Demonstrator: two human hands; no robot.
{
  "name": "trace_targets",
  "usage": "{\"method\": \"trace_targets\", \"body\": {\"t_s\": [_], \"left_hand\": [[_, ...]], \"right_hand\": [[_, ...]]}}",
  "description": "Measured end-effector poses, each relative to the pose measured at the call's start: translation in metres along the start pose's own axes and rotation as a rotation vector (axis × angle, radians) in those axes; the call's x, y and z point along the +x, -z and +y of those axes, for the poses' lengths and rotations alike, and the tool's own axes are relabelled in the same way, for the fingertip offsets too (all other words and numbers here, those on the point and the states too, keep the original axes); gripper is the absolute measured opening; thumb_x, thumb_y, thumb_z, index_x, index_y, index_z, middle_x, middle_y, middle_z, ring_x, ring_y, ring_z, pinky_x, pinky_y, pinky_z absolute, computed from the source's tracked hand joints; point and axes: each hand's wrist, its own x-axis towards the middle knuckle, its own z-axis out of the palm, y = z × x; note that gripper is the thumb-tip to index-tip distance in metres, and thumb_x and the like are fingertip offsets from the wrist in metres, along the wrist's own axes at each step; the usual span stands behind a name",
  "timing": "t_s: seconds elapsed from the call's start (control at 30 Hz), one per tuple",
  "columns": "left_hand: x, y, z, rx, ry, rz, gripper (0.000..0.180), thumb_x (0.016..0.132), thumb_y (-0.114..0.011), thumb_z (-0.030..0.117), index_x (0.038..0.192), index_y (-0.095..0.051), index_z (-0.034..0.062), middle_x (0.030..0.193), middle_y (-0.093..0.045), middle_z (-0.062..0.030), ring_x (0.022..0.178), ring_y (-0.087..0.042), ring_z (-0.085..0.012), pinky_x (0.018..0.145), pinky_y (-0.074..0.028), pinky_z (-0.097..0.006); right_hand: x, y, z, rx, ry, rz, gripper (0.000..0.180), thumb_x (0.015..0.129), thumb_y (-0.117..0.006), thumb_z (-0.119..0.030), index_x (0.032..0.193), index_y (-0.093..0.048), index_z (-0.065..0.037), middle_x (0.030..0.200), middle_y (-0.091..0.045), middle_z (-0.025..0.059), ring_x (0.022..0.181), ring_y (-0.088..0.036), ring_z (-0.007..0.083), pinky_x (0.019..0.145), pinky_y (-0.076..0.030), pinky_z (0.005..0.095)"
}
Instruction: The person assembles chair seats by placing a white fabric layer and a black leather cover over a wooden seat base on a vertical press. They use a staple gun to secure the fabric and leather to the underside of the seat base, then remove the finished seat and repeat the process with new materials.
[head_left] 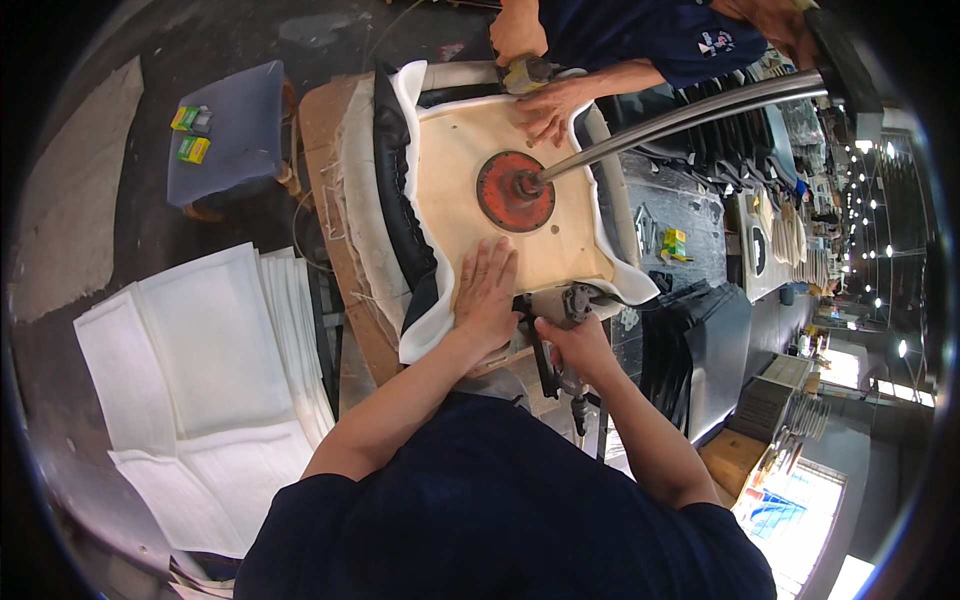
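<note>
Right grip (578, 340) clenched on staple gun (560, 345), left hand (487, 292) spread flat on pale, seemingly wooden seat board (480, 140)

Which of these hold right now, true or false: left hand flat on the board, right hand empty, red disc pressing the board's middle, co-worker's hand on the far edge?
1. The left hand lies flat on the wooden seat board. True.
2. The right hand is empty. False: it grips a staple gun.
3. A red disc presses the board's middle. True.
4. No other hand touches the board. False: a co-worker's hand rests on its far edge.
</note>
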Motion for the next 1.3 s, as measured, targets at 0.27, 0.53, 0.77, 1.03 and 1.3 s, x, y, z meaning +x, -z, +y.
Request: {"method": "trace_targets", "body": {"t_s": [0.27, 0.53, 0.77, 1.03, 1.3], "left_hand": [[0.001, -0.004, -0.003, -0.029, -0.02, 0.035, 0.097, 0.09, -0.081, 0.016, 0.17, -0.029, 0.0029, 0.182, -0.013, -0.0163, 0.17, -0.005, -0.0428, 0.138, -0.006, -0.058], [0.004, 0.0, -0.008, -0.094, -0.038, 0.01, 0.088, 0.089, -0.072, 0.001, 0.168, -0.033, 0.0042, 0.182, -0.016, -0.0164, 0.169, -0.006, -0.0447, 0.137, -0.005, -0.059], [0.004, -0.003, -0.012, -0.161, -0.085, 0.072, 0.082, 0.088, -0.068, -0.003, 0.165, -0.038, 0.003, 0.18, -0.024, -0.0182, 0.169, -0.01, -0.0457, 0.136, -0.005, -0.061], [0.005, -0.009, -0.023, -0.223, -0.131, 0.163, 0.068, 0.09, -0.063, -0.003, 0.157, -0.05, 0.0022, 0.174, -0.037, -0.0208, 0.168, -0.014, -0.0457, 0.135, -0.007, -0.064], [-0.021, -0.032, 0.042, -0.302, -0.483, -0.054, 0.058, 0.094, -0.072, 0.007, 0.149, -0.054, 0.0003, 0.158, -0.052, -0.0246, 0.148, -0.049, -0.0446, 0.127, -0.037, -0.054]], "right_hand": [[0.007, 0.003, 0.002, 0.023, -0.012, 0.008, 0.027, 0.099, -0.083, -0.022, 0.094, -0.071, 0.001, 0.068, -0.064, 0.0022, 0.047, -0.059, 0.0129, 0.042, -0.044, 0.0325], [0.003, -0.003, 0.01, -0.045, 0.008, -0.016, 0.029, 0.098, -0.085, -0.025, 0.097, -0.072, 0.002, 0.068, -0.067, 0.0027, 0.049, -0.062, 0.013, 0.044, -0.047, 0.0321], [0.003, -0.006, 0.006, -0.023, 0.025, 0.006, 0.028, 0.097, -0.085, -0.023, 0.103, -0.074, 0.003, 0.073, -0.07, 0.003, 0.05, -0.063, 0.0125, 0.046, -0.049, 0.0313], [-0.058, 0.003, 0.096, -0.024, 0.434, 0.211, 0.054, 0.089, -0.091, -0.022, 0.133, -0.07, 0.0, 0.11, -0.076, 0.0101, 0.098, -0.075, 0.023, 0.089, -0.061, 0.0385], [-0.11, 0.015, 0.219, -0.149, 0.121, 0.362, 0.066, 0.085, -0.094, -0.026, 0.142, -0.068, -0.007, 0.129, -0.069, 0.0168, 0.122, -0.069, 0.0349, 0.104, -0.056, 0.0436]]}}
